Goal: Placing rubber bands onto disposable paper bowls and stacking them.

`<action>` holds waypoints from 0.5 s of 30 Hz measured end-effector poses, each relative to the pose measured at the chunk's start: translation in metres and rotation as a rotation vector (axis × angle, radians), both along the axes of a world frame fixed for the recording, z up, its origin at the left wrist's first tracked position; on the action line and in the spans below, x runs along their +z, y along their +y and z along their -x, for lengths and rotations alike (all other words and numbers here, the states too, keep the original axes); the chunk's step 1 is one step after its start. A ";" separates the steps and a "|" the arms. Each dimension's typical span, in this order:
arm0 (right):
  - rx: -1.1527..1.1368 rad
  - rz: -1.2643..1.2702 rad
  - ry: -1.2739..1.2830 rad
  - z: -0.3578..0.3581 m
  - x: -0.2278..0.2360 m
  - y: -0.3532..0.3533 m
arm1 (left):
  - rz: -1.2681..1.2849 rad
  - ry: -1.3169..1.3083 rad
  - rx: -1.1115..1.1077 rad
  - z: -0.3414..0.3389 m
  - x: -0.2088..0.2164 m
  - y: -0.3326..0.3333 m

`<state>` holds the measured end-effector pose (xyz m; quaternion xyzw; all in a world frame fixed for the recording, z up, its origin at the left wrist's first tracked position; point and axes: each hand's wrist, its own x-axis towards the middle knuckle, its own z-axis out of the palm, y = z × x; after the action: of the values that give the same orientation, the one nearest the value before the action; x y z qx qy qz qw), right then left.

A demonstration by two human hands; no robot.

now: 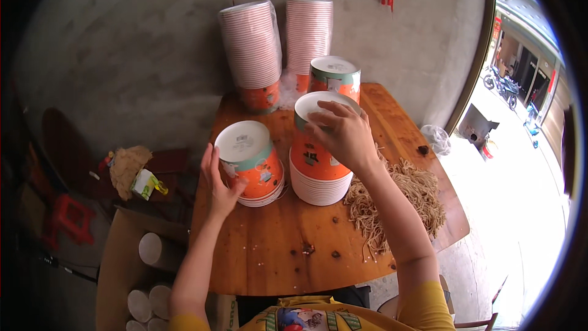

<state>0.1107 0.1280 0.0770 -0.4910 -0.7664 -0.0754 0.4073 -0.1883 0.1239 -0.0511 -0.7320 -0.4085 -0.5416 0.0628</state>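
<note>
Upside-down orange paper buckets with green bands and white bases stand in two stacks before me. My left hand (222, 185) rests against the side of the short left stack (260, 175), fingers spread and thumb toward its front. A thin string seems to loop near that stack's lower rim. Over the top of the taller stack (315, 159) lies my right hand (344, 133), its fingers apart and bent across the white base and upper side. Beside it, under my right forearm, is a loose pile of beige strings (404, 199).
Behind stand two tall plastic-wrapped bucket stacks (250, 46) and another upturned bucket (335, 76) on the wooden table (275, 251). At lower left, a cardboard box (116, 257) holds several white cylinders. A red stool (70, 217) is farther left; a bright doorway opens right.
</note>
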 end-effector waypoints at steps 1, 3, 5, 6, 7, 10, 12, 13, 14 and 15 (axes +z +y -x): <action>0.014 0.010 0.031 0.000 0.001 0.000 | -0.099 0.048 0.018 -0.011 0.001 -0.009; 0.055 0.029 0.079 0.002 0.006 -0.002 | -0.085 0.097 -0.069 -0.033 0.007 -0.024; 0.093 0.047 0.124 0.000 0.009 -0.002 | -0.087 0.139 -0.124 -0.057 0.019 -0.037; 0.082 0.031 0.092 0.001 0.010 -0.001 | -0.037 0.105 -0.151 -0.063 0.019 -0.038; 0.070 0.015 0.060 0.001 0.010 0.000 | 0.014 0.071 -0.179 -0.069 0.018 -0.039; 0.066 -0.083 0.060 -0.002 0.012 -0.002 | 0.152 -0.031 -0.266 -0.090 0.001 -0.027; 0.073 -0.124 0.078 -0.004 0.012 -0.004 | 0.161 0.052 -0.274 -0.097 -0.005 -0.022; 0.081 -0.164 0.096 -0.005 0.012 -0.004 | 0.163 0.054 -0.275 -0.100 -0.009 -0.020; 0.080 -0.162 0.097 -0.007 0.014 -0.005 | 0.176 0.048 -0.295 -0.103 -0.013 -0.018; 0.112 -0.208 0.100 -0.010 0.019 -0.005 | 0.190 0.042 -0.315 -0.107 -0.014 -0.018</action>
<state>0.1207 0.1227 0.0960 -0.4059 -0.7593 -0.1068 0.4973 -0.0812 0.1061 -0.0649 -0.8008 -0.3366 -0.4883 -0.0837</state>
